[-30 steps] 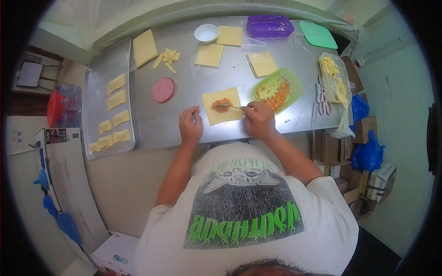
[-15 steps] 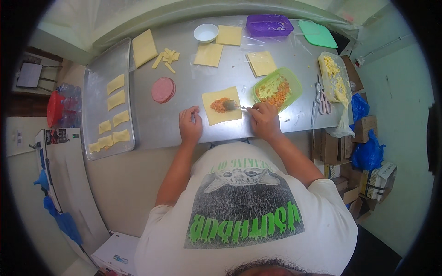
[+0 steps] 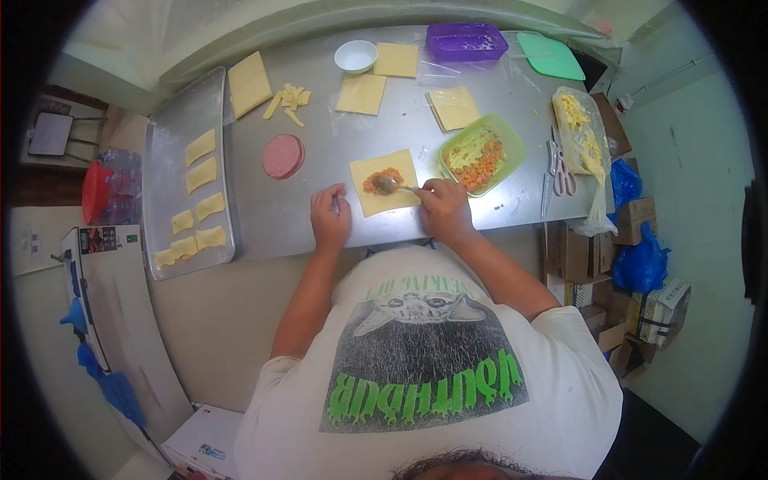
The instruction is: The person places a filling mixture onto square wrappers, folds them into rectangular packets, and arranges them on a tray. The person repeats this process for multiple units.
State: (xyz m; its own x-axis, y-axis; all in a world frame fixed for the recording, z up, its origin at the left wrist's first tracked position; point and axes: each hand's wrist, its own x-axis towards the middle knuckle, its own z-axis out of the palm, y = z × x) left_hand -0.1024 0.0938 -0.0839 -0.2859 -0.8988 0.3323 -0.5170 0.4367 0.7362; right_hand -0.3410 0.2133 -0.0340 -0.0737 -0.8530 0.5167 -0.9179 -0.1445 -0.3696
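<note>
A square dough sheet (image 3: 388, 206) lies on the metal table in front of me. Chopped orange filling (image 3: 374, 185) sits in a small heap at its middle. My right hand (image 3: 446, 210) is closed around the handle of a metal spoon (image 3: 386, 185), whose bowl rests on that filling. Just to the left of the sheet, my left hand (image 3: 330, 216) rests on the table near its front edge, holding nothing, its thumb apart from loosely bent fingers. Beyond my right hand stands a light green container (image 3: 512, 152) with orange filling and a pale yellow-green mash.
At left, a metal tray (image 3: 180, 136) bears several filled dough pieces. Round pink meat slices (image 3: 283, 156), dough strips (image 3: 293, 98), stacked dough sheets (image 3: 362, 94), a white bowl (image 3: 355, 57) and a purple container (image 3: 466, 42) lie farther back. Scissors (image 3: 566, 178) and a knife (image 3: 549, 180) lie right.
My right hand and the spoon have shifted slightly left, so the spoon's bowl now sits nearer the middle of the filling. My left hand has stayed in place.
</note>
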